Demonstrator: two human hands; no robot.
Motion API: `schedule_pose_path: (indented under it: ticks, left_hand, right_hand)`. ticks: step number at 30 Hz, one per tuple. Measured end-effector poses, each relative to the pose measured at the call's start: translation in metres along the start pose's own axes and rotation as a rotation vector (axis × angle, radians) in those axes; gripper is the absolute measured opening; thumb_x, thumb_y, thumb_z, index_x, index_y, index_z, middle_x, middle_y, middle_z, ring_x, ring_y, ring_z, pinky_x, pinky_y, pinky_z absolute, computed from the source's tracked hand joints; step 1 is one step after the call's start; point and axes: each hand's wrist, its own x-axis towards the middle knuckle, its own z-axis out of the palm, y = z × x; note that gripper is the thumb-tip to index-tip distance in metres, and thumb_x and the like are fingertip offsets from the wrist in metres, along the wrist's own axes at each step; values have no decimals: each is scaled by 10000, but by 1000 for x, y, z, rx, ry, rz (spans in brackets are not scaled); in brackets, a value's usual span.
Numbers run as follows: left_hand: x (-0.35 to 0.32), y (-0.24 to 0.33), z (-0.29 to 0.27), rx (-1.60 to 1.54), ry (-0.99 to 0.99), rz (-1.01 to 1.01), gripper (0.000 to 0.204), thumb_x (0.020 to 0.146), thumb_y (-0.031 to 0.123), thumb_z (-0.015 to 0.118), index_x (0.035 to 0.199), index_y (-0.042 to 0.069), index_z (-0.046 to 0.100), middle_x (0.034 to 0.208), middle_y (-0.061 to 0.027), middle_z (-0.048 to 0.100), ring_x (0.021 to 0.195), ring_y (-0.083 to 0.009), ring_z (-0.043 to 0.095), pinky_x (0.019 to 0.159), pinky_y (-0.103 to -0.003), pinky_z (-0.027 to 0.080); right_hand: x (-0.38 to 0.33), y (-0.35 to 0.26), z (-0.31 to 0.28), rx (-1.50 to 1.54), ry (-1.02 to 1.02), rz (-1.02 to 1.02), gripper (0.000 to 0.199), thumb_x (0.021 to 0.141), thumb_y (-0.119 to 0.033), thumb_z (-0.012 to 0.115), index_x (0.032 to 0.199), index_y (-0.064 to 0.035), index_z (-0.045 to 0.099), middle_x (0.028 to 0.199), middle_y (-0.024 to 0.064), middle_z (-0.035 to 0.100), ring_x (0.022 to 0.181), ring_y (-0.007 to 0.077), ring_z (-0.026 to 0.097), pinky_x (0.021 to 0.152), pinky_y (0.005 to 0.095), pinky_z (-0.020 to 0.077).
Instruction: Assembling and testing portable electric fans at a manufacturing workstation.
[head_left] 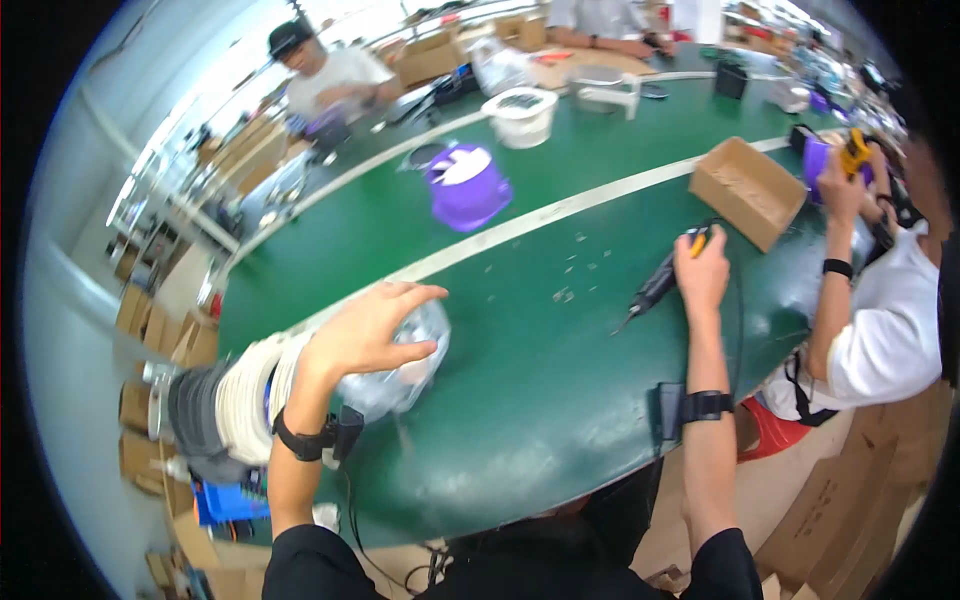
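Observation:
My left hand hovers over a clear plastic bag at the left of the green table, its fingers spread and nothing in its grasp. What the bag holds is too blurred to make out. At the right, my right hand is closed around a black electric screwdriver with an orange part near its back end. The tool's thin bit points toward the table's middle. Small pale scraps lie on the table between my hands. Beside my left forearm are stacked white and grey rings.
Beyond my right hand sits an open cardboard box. A purple bucket-like container and a white tub stand farther back, past a pale strip. At the right a co-worker holds a yellow tool. A blue bin is at lower left.

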Motion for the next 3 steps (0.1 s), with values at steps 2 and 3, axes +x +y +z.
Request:
schedule_pose_path:
  ticks: [2,3]
  left_hand:
    - [-42,-20,18,6,-115,-64,655,846,354,771,1404,82,562,1366,-218,595,1341,-375,503,1144,-452,391]
    - [-60,-25,40,61,-85,-29,691,832,397,786,1413,98,561,1415,-219,561,1360,-418,473,1157,-491,369]
  right_hand:
    - [4,-2,-1,-24,-105,-37,624,904,-442,633,1395,-79,501,1103,283,705,997,474,688,870,553,536]
    - [-11,-12,9,-11,-148,-59,624,904,-442,633,1395,-79,501,1103,283,705,997,474,688,870,553,536]
